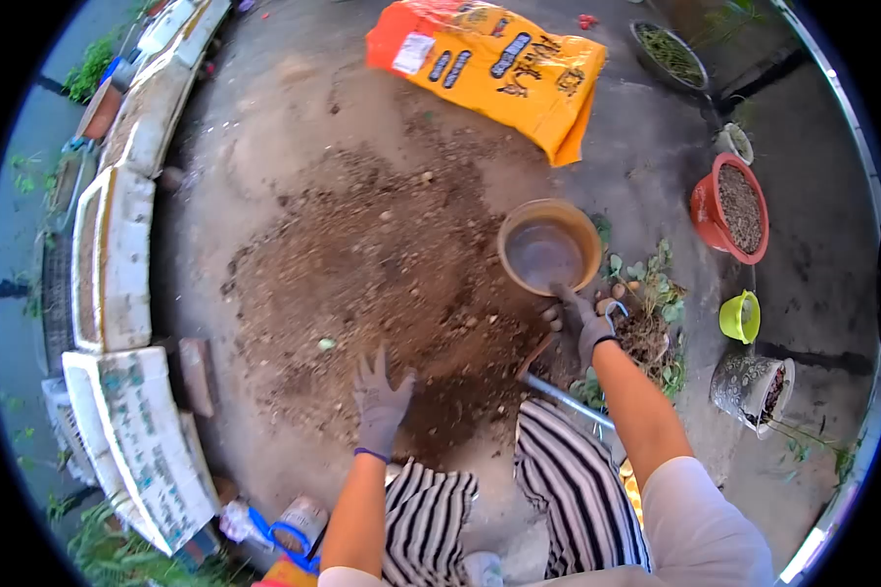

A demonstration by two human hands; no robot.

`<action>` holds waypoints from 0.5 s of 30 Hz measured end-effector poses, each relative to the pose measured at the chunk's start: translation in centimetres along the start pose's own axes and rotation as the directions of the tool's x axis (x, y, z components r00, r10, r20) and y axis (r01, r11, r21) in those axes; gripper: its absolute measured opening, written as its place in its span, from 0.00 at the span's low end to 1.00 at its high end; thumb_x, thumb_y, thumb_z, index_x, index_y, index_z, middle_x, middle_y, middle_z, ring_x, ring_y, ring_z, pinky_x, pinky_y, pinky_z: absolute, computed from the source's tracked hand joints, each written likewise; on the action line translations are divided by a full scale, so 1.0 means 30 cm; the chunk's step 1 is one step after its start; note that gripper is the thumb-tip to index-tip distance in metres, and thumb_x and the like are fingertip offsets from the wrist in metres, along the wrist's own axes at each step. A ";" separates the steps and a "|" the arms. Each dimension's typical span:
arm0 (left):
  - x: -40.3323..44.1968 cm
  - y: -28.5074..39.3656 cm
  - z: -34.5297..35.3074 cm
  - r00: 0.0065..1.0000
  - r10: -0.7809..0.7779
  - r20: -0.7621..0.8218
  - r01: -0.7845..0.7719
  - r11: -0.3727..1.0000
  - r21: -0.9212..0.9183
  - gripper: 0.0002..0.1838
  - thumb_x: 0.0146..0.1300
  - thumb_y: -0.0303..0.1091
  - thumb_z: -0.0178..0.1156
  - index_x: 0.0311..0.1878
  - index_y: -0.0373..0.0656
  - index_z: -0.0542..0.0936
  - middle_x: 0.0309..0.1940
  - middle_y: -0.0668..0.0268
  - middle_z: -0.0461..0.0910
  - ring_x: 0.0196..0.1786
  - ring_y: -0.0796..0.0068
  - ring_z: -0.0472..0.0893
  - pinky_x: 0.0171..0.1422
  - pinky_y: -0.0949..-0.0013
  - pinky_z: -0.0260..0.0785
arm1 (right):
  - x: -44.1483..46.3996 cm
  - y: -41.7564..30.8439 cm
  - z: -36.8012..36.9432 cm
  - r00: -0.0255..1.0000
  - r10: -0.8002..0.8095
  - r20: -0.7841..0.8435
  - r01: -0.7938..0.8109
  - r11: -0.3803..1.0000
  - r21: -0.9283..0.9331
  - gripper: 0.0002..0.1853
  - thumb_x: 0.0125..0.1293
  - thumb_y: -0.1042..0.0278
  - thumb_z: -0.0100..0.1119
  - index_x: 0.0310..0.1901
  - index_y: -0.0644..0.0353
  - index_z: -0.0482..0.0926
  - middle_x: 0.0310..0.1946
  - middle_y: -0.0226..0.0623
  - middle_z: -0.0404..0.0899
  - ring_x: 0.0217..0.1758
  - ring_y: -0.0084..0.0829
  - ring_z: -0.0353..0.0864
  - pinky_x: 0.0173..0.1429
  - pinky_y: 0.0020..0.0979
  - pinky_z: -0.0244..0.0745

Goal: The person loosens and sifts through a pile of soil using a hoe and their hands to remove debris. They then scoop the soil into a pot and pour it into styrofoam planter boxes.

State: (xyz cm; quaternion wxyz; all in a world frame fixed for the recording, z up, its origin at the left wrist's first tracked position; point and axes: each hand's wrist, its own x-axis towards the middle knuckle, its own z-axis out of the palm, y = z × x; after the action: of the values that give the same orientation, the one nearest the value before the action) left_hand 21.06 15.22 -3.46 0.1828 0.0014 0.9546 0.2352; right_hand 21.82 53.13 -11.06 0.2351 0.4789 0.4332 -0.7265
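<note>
My left hand [382,399], in a grey glove, is over the near edge of a spread heap of brown soil [362,245], fingers spread and holding nothing. My right hand [587,325], also gloved, grips the near rim of a round brown plant pot [587,235], with a finger reaching over the rim. Only a thin film or stain shows on the pot's inner floor. Below my right hand lies a tool with a light blue handle [570,399] and a rusty blade. Pulled plants with dry roots [656,308] and some stones lie just right of it.
An orange printed bag [504,68] lies beyond the soil. White foam planter boxes [127,259] line the left side. On the right stand a red pot of soil [710,210], a small yellow-green pot [732,318] and a patterned pot [744,386]. A brick [197,377] lies at left.
</note>
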 end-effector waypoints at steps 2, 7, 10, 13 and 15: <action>0.109 0.007 0.081 0.990 0.124 -0.060 -0.110 0.973 0.203 0.40 0.54 0.55 0.62 0.69 0.51 0.64 0.70 0.45 0.54 0.71 0.42 0.53 0.74 0.50 0.45 | -0.011 0.004 0.030 0.998 -0.057 0.035 0.057 0.998 0.010 0.28 0.62 0.36 0.54 0.51 0.52 0.67 0.21 0.32 0.76 0.17 0.25 0.69 0.24 0.30 0.66; 0.342 -0.020 0.229 0.987 0.049 0.151 -0.114 0.884 0.454 0.45 0.52 0.63 0.60 0.72 0.57 0.59 0.74 0.52 0.43 0.75 0.41 0.42 0.74 0.39 0.36 | 0.015 -0.026 -0.171 0.955 -0.134 0.266 0.173 0.977 -0.127 0.28 0.65 0.41 0.53 0.50 0.60 0.73 0.41 0.39 0.82 0.33 0.31 0.82 0.40 0.33 0.77; 0.406 0.053 0.214 0.952 -0.097 0.290 -0.058 0.873 0.485 0.48 0.50 0.66 0.60 0.73 0.62 0.55 0.75 0.55 0.39 0.75 0.42 0.37 0.73 0.36 0.34 | -0.018 -0.183 -0.486 0.846 -0.529 -0.063 0.446 0.768 -0.459 0.22 0.66 0.50 0.52 0.48 0.63 0.75 0.35 0.45 0.83 0.34 0.36 0.83 0.39 0.34 0.77; 0.426 0.087 0.226 0.933 -0.187 0.308 -0.020 0.828 0.561 0.51 0.47 0.67 0.62 0.74 0.66 0.51 0.76 0.55 0.37 0.75 0.42 0.36 0.73 0.37 0.33 | -0.129 -0.429 -0.768 0.212 -0.872 -0.442 0.323 0.489 -0.810 0.25 0.61 0.50 0.55 0.53 0.60 0.71 0.43 0.52 0.78 0.48 0.48 0.79 0.51 0.41 0.73; 0.442 0.085 0.240 0.932 -0.201 0.303 -0.011 0.818 0.575 0.53 0.46 0.67 0.63 0.74 0.68 0.49 0.76 0.56 0.36 0.75 0.42 0.36 0.73 0.37 0.37 | -0.128 -0.561 -0.932 -0.049 -0.907 -0.417 0.051 0.415 -0.908 0.26 0.61 0.52 0.54 0.57 0.60 0.68 0.48 0.50 0.77 0.51 0.48 0.77 0.55 0.42 0.71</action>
State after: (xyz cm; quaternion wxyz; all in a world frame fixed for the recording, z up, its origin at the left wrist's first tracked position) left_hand 10.98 21.91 -12.86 0.3523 0.0490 0.9317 -0.0730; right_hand 24.49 85.38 -5.46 -0.2450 0.4582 0.8504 -0.0823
